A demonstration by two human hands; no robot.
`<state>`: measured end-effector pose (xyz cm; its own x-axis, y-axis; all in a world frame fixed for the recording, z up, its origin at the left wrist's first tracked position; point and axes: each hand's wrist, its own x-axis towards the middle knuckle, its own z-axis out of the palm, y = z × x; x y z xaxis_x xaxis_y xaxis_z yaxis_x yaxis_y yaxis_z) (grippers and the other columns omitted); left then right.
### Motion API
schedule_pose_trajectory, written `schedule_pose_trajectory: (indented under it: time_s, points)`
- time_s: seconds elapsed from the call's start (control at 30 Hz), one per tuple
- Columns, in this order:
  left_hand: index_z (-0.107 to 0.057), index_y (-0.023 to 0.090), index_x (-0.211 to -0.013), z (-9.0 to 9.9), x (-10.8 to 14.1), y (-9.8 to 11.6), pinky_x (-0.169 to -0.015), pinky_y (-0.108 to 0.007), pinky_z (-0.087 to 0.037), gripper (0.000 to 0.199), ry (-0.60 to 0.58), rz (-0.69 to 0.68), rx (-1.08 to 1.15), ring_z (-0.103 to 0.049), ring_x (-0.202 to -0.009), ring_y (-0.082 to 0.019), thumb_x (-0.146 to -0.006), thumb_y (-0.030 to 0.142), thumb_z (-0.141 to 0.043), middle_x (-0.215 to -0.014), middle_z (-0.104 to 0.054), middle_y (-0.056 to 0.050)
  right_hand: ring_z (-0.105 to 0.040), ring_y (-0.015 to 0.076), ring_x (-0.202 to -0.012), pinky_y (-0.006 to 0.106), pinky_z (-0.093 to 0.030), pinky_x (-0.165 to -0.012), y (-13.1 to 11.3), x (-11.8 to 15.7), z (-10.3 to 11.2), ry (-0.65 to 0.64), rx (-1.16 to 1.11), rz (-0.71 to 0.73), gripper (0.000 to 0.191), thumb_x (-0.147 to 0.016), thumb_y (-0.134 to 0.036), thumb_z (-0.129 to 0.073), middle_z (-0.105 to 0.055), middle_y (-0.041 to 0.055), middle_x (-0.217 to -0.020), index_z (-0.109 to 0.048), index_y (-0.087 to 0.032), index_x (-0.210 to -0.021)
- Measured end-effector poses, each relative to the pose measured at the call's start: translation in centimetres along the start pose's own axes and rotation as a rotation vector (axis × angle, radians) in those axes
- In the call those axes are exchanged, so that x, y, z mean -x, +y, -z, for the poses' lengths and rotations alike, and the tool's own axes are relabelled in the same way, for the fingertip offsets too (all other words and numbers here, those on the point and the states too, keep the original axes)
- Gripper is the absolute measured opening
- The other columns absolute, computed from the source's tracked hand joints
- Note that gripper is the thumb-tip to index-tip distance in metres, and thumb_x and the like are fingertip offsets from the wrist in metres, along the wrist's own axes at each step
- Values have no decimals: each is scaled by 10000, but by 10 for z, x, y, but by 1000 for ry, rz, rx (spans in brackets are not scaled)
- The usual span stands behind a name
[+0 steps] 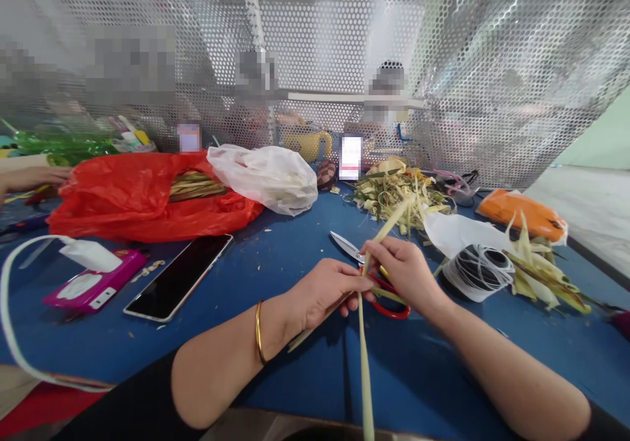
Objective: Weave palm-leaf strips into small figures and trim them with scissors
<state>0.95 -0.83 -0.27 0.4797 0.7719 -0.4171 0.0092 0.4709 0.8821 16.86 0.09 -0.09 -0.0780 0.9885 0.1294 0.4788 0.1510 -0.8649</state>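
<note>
Between my two hands are pale green strips of dried leaf (365, 362), crossing each other at my fingertips. My left hand (327, 290) pinches the strips where they cross, with one strip hanging down past the table's front edge. Close beside it, my right hand (401, 267) grips a strip that points up and away. A thinner brownish strip (310, 337) sticks out below my left hand. Under my hands lie scissors (392, 310) with red handles, their blades pointing to the far left and partly hidden by my fingers.
At the back sits a heap of leaf scraps (394, 191). To the right stand a spool of white cord (477, 270) and an orange packet (522, 214). Leftward lie a phone (180, 277), a purple power strip (93, 283) and a red plastic bag (118, 195). Another person's hand (34, 182) shows far left.
</note>
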Motion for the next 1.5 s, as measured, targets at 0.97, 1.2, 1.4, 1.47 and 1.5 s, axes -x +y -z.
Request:
schedule_pose_trajectory:
  time_s: [0.97,1.2,1.4,1.47,1.5]
  points:
    - [-730,112,-820,18,-10,8,-559,-188,-501,157,128,12,353,-632,-617,-107,-697,207,-749,-809,-714,-67,-603,170,-787,328,-415,-742,-9,12,18,-178,789,1086,239,-968,-143,-402,-680,84,-856,-636,-133,-1015]
    - [-686,84,-658,9,-13,0,-496,-183,-426,97,183,-33,395,-561,-498,-80,-685,159,-741,-618,-654,-52,-623,217,-862,390,-444,-852,-12,25,2,-179,902,1258,264,-949,-99,-393,-682,105,-827,-653,-118,-901]
    - [-693,98,-721,14,-13,5,-559,-201,-478,137,182,-44,439,-623,-580,-112,-759,229,-707,-691,-693,-67,-610,219,-847,399,-442,-858,-10,26,-6,-146,1037,1221,256,-947,-110,-397,-669,101,-853,-650,-129,-909]
    - [-709,103,-804,19,-10,12,-610,-215,-510,220,145,-34,461,-662,-673,-136,-829,308,-634,-807,-725,-93,-600,205,-824,383,-440,-825,-13,22,2,-180,982,1120,260,-952,-121,-387,-662,83,-846,-646,-141,-944]
    - [-713,105,-828,21,-8,15,-627,-223,-519,252,128,-31,469,-671,-702,-145,-852,329,-600,-835,-730,-98,-597,200,-817,384,-435,-822,-15,20,7,-204,949,1081,268,-950,-118,-378,-661,78,-844,-642,-145,-983]
